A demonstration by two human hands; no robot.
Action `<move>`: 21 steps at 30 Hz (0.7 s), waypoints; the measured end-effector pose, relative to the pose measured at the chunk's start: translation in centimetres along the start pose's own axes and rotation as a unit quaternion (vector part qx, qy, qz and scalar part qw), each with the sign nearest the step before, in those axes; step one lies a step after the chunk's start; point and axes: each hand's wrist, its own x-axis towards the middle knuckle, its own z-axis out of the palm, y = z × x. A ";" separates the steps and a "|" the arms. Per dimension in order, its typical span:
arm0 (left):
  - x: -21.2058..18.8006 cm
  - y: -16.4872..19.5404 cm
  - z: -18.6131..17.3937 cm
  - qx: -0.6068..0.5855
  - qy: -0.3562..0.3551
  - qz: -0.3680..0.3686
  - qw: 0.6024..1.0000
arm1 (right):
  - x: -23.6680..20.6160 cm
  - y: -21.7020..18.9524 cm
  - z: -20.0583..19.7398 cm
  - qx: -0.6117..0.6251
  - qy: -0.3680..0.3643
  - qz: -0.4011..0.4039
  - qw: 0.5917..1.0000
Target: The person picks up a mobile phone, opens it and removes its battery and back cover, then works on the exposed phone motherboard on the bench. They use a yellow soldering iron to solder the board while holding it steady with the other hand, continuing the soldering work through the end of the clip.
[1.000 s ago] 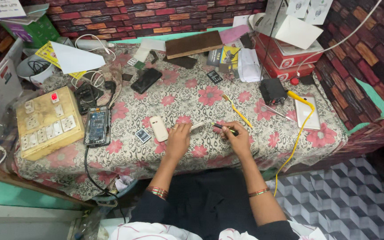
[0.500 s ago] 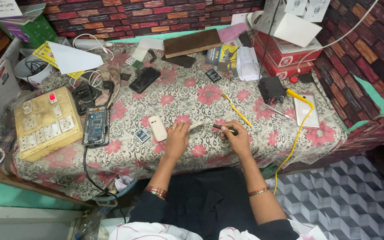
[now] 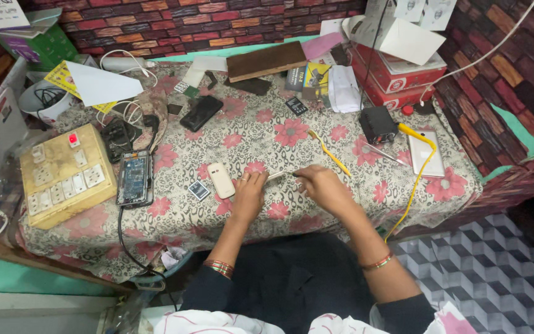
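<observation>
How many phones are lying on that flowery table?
4, perhaps more hidden in clutter: white phone beside left hand, opened phone near socket board, black phone behind, silver phone far right.

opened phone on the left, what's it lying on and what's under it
The opened phone lies board-up on the flowered cloth, beside the switchboard. A black cable emerges at its lower end. The table under the cloth is covered, and what is beneath the phone cannot be seen.
</observation>
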 end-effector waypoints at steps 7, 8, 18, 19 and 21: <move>0.3 0.1 0.3 -0.014 0.010 -0.004 1.000 | -2.2 -1.3 3.3 -0.065 0.080 -0.048 0.993; 0.3 0.1 0.3 -0.010 0.008 0.000 1.000 | -2.0 -0.9 2.7 -0.033 0.072 -0.027 0.996; 0.4 0.2 0.1 -0.013 -0.019 0.009 1.000 | 7.3 1.3 -3.2 0.039 -0.253 0.098 0.962; 0.3 0.2 0.0 -0.014 -0.024 0.010 1.000 | 8.2 1.5 -3.3 0.057 -0.272 0.103 0.955; 0.2 0.3 -0.1 -0.009 -0.024 0.012 1.000 | 9.5 2.1 -3.3 0.094 -0.307 0.113 0.941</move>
